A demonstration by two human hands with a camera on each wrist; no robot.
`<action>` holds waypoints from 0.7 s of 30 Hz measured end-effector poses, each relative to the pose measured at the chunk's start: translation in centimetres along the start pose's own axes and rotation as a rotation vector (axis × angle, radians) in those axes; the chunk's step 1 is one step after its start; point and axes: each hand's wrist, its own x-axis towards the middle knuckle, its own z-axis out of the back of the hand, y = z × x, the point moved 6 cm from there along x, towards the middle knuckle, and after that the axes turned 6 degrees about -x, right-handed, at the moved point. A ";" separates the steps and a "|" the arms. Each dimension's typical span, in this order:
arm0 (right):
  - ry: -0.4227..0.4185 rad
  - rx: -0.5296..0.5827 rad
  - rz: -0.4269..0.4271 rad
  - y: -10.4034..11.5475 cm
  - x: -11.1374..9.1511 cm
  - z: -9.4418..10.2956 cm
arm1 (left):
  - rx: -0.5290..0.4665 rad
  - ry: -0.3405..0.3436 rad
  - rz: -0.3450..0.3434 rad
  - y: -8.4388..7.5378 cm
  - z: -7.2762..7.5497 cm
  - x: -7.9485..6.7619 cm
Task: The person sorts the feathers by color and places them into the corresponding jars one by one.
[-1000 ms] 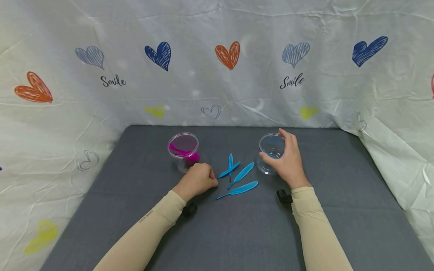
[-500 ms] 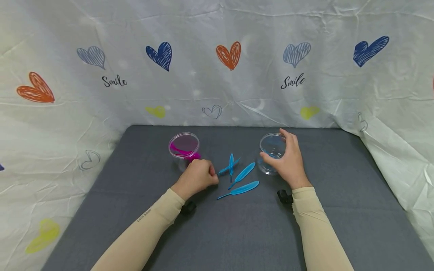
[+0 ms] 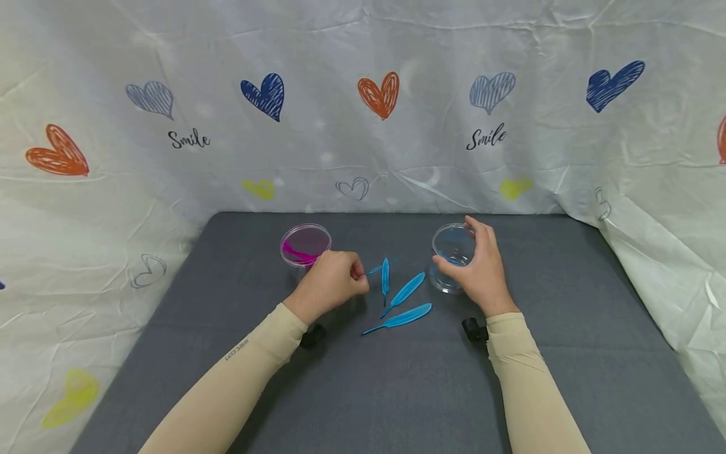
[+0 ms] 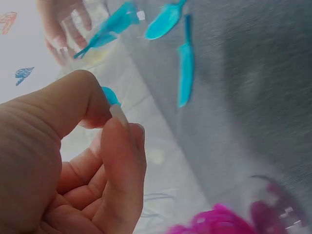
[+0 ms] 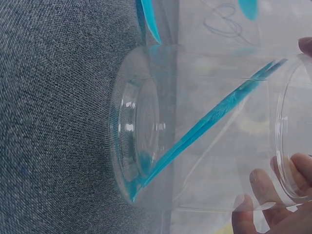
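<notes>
My left hand [image 3: 331,284] pinches a blue feather [image 3: 373,271] by its quill, its far end blurred; in the left wrist view only a bit of this feather [image 4: 110,95] shows past the fingertips. Three more blue feathers lie on the table: one upright in the head view [image 3: 386,280], one slanted [image 3: 405,295] and one nearest the front [image 3: 408,316]. My right hand [image 3: 482,271] holds a clear plastic cup [image 3: 447,284] near its rim, fingers and thumb around it. Inside that cup, blue feather material [image 5: 209,117] leans diagonally from base to rim.
Behind my left hand stands a second clear cup [image 3: 306,225] with magenta feathers [image 3: 297,253] in it, partly covered by the hand. A grey cloth covers the table [image 3: 397,391]. A white curtain [image 3: 317,151] printed with hearts hangs at the back and sides.
My left hand has risen slightly away from the front, and the pinched feather has lifted and turned from where it crossed the upright one. My right hand and its cup stay in place.
</notes>
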 end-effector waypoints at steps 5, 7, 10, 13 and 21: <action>-0.003 0.002 0.000 0.0 0.0 0.2 | 0.006 -0.003 -0.054 -1.8 1.3 1.3; 0.000 0.005 -0.001 0.0 0.0 0.2 | 0.009 -0.004 -0.080 -2.7 1.8 1.8; 0.005 0.009 0.000 0.0 -0.1 0.2 | 0.005 0.001 -0.104 -4.0 2.4 2.6; 0.003 0.014 0.004 -0.1 0.0 0.1 | 0.004 0.019 -0.122 -5.2 2.6 3.3; -0.003 0.024 0.013 -0.3 0.1 0.1 | 0.026 0.099 -0.174 -8.5 1.7 5.3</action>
